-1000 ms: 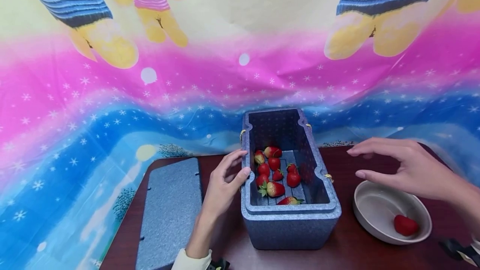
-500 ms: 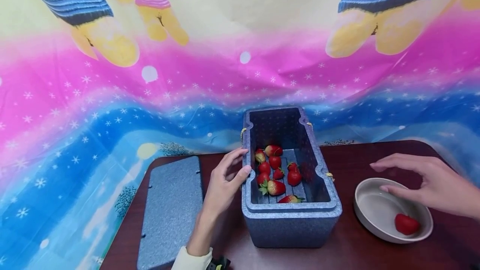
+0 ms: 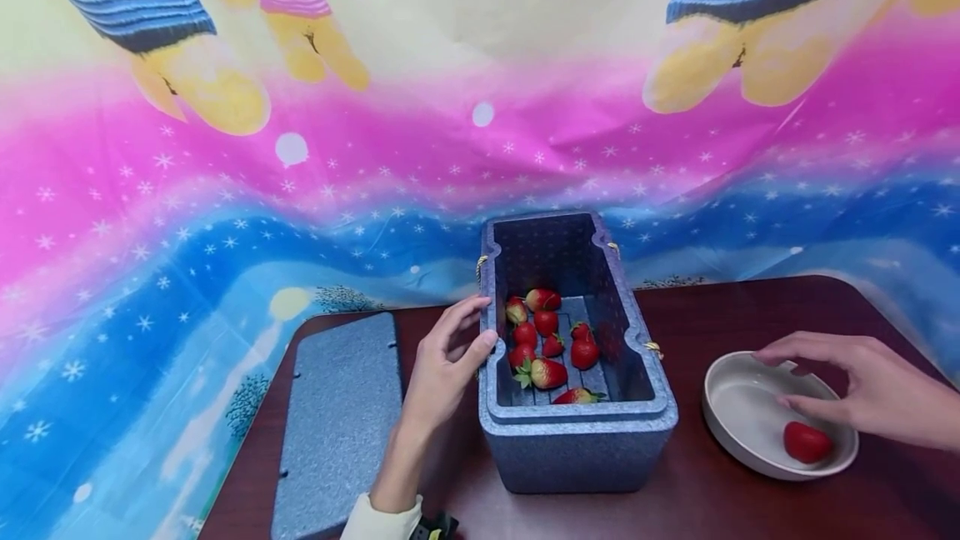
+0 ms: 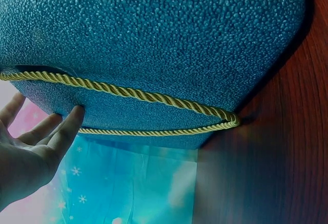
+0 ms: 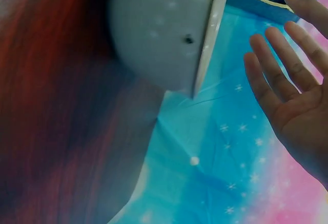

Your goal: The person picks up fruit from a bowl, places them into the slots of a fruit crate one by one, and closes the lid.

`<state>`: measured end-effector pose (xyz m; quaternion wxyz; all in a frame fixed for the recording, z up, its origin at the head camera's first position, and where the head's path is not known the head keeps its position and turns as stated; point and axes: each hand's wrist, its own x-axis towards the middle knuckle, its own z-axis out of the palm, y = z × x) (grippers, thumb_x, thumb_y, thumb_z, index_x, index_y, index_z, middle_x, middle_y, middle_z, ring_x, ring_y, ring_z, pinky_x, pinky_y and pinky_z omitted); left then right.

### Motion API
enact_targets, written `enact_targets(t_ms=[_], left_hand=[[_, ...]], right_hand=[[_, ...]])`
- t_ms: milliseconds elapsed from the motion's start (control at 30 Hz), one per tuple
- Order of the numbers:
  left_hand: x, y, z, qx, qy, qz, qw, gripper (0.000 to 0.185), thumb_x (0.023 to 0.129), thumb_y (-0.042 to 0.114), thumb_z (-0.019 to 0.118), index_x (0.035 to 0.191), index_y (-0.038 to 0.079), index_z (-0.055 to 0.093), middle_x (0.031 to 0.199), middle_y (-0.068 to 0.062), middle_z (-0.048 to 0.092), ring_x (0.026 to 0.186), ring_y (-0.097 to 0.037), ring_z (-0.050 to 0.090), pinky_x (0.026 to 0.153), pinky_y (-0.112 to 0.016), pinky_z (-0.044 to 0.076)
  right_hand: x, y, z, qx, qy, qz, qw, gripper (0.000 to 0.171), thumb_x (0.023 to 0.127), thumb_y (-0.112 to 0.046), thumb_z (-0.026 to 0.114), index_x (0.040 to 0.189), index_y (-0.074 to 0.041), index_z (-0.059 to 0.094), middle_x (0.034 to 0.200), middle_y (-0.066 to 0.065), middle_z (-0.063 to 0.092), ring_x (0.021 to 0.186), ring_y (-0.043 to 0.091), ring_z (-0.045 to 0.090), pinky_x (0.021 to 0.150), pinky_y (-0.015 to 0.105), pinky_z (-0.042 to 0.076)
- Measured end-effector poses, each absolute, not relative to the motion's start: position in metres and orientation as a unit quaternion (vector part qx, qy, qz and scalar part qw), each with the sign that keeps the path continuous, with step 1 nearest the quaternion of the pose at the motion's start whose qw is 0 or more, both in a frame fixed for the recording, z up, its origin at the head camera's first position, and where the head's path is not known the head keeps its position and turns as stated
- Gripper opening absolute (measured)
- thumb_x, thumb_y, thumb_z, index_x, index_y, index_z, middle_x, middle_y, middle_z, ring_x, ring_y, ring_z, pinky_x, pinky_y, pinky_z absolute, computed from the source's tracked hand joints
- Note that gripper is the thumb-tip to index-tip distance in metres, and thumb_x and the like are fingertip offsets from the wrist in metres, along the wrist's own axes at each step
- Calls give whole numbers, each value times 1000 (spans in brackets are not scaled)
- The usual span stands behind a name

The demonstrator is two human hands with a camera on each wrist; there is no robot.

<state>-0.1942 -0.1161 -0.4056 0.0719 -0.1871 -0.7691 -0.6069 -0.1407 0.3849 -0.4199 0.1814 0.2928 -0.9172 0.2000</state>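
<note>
A grey speckled foam box stands lidless mid-table, with several strawberries on its slatted floor. At its left rim, my left hand rests with thumb and fingertips touching the edge. The left wrist view shows that hand's fingers fairly straight against the outer wall, beside a gold rope handle. To the right, my right hand hovers over a shallow beige bowl, thumb and fingers apart, holding nothing. One red strawberry lies in the bowl, below the thumb.
The flat grey lid lies left of my left forearm on the dark red-brown table. A printed cloth with bears and snowflakes hangs directly behind the table and box.
My right hand has lowered and shifted slightly right, from above the bowl's far edge to close over the bowl. The left hand stays on the box rim.
</note>
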Motion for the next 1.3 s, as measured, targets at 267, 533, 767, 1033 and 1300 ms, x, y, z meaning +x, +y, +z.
enact_targets(t_ms=[267, 533, 767, 1033, 1300], left_hand=[[-195, -117, -405, -187, -768, -608, 72, 42, 105, 28, 71, 147, 26, 65, 159, -3, 56, 145, -32, 58, 108, -60, 56], [-196, -118, -404, -184, -770, -607, 73, 42, 105, 28, 71, 147, 26, 65, 159, -4, 57, 144, -32, 58, 108, -57, 57], [-196, -118, -405, -184, -768, -609, 73, 42, 105, 26, 71, 147, 25, 65, 159, -4, 56, 145, -32, 58, 107, -60, 56], [-197, -117, -406, -187, -767, -609, 72, 42, 105, 26, 71, 146, 25, 65, 159, -3, 57, 143, -30, 60, 108, -60, 56], [-195, -117, -406, -187, -769, -607, 71, 42, 105, 27, 71, 147, 26, 65, 159, -2, 56, 143, -30, 60, 108, -58, 57]], right_hand=[[-138, 398, -436, 301, -921, 196, 150, 73, 53, -13, 106, 118, -30, 76, 114, -25, 72, 90, -9, 66, 76, 1, 45], [-141, 402, -444, 332, -916, 199, 107, 67, 60, -13, 104, 118, -30, 76, 113, -26, 72, 95, -12, 62, 73, 3, 39], [-145, 406, -451, 349, -907, 238, 9, 58, 68, -6, 99, 121, -17, 76, 111, -20, 75, 92, -11, 65, 69, 6, 48], [-146, 407, -454, 335, -906, 250, -74, 62, 67, -1, 96, 123, -15, 74, 110, -6, 75, 91, -11, 57, 61, 17, 51], [-148, 396, -461, 340, -913, 224, -17, 47, 77, -12, 96, 118, -22, 76, 106, -14, 76, 90, -10, 59, 63, 12, 46]])
